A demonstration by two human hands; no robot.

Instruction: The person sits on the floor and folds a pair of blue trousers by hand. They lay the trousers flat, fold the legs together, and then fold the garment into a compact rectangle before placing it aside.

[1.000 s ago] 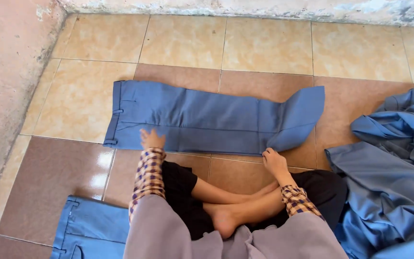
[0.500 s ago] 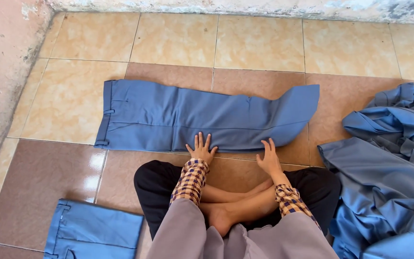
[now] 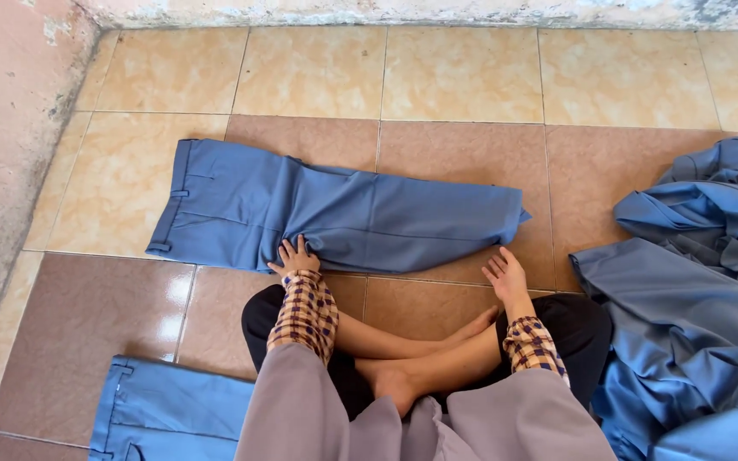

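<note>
Person sat cross-legged on tiled floor (image 3: 463, 77), blue trousers (image 3: 335, 218) laid flat directly ahead, legs stacked, waistband toward left wall (image 3: 2, 171). Left hand (image 3: 295, 256) lay palm-down on near edge of trousers, fingers (image 3: 288, 250) spread and released, pinning cloth flat rather than gripping. Right hand (image 3: 507, 275) rested on floor just beside hem end, open, grasping nothing. Heap of blue garments (image 3: 694, 290) lay at right within reach; another folded blue piece (image 3: 172, 414) lay near left knee.
</note>
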